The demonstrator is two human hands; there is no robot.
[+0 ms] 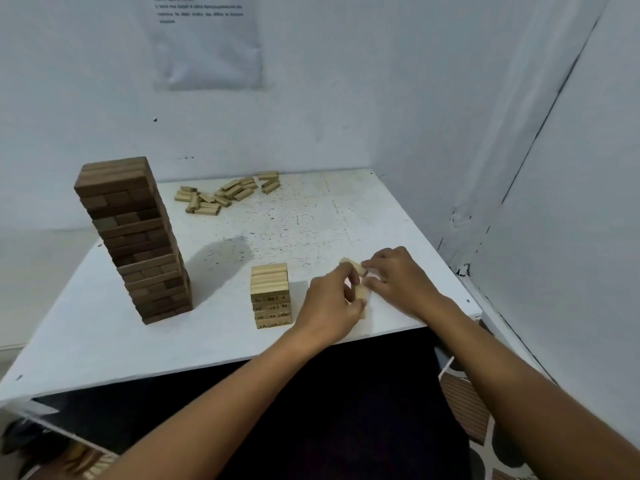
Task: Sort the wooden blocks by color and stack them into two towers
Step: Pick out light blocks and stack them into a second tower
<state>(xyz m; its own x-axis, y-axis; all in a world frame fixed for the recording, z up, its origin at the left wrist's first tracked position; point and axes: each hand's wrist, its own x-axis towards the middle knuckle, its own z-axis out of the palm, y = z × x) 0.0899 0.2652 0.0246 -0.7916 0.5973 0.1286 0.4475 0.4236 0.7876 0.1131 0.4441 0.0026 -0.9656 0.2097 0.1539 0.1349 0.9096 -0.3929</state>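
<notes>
Blocks (358, 289) are lying on the bench (104, 341) just right of the pale tower (270, 295), both hands pinching them: left hand (330, 301), right hand (398, 277). Squaring them flush (before lifting) should be helping the stacking.

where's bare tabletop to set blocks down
Free: the middle, between the loose light blocks and the light tower; also the near left corner before the dark tower. Crowded: right of the light tower, where the left hand and right hand hold blocks.
</notes>
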